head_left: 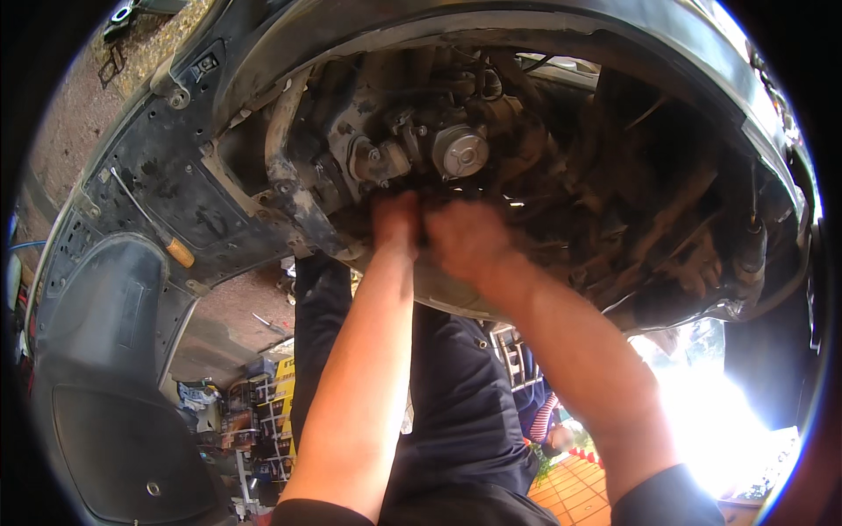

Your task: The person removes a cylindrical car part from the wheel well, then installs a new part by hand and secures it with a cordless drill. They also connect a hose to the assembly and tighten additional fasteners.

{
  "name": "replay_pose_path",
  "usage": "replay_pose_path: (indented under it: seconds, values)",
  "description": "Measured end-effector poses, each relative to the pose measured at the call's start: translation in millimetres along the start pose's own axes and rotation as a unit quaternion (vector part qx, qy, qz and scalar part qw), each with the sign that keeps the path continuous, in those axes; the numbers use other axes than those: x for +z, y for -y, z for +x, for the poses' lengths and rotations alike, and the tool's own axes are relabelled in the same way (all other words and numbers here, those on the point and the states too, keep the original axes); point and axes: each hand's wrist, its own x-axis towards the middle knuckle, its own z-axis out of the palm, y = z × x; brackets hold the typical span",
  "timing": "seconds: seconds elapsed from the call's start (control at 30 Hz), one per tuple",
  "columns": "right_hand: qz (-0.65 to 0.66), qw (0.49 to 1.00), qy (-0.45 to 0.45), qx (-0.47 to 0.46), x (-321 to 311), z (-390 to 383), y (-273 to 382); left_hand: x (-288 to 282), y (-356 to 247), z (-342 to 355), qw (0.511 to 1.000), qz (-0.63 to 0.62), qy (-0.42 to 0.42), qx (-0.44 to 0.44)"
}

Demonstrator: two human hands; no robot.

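Observation:
Both my arms reach into the dark, dirty engine compartment [561, 175] of a vehicle. My left hand [396, 215] is just below the engine parts, with its fingers lost in shadow and blur. Close beside it on the right, my right hand [469, 237] is curled closed and smeared by motion; what it grips is hidden. Above the hands sits a round silver-grey cover [460, 151] on the engine. A metal part with a round flange [364, 162] stands to its left, above my left hand.
A screwdriver with an orange-brown handle [180, 252] lies on the black body panel [219, 228] at left. Another slim tool [270, 324] is on the ground. Stacked boxes [254, 412] stand lower left. A curved body edge [561, 26] arches overhead; bright light glares at lower right.

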Motion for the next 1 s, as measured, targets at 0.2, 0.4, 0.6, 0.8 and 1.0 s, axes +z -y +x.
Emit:
replay_pose_path:
  seconds: [0.2, 0.4, 0.6, 0.8, 1.0]
  values:
    - [0.248, 0.922, -0.261, 0.141, 3.9, -16.5, 13.7, 4.2, -12.6, -40.2, 0.989, -0.113, 0.049, 0.081]
    - [0.787, 0.523, -0.227, 0.235, -1.5, -23.0, 17.0, -57.6, -37.0, -115.5, 0.949, -0.216, 0.230, 0.018]
    - [0.884, 0.261, -0.277, 0.273, 22.5, -10.2, 26.0, -62.1, -44.4, -145.1, 0.939, -0.077, 0.213, 0.259]
    - [0.816, 0.424, -0.285, 0.271, 46.9, -10.8, 23.6, -50.8, -63.5, -140.1, 0.962, 0.060, 0.059, 0.259]
    - [0.654, 0.633, -0.312, 0.273, 55.4, -24.4, 30.3, -31.6, -95.5, -115.4, 0.912, 0.242, 0.103, 0.315]
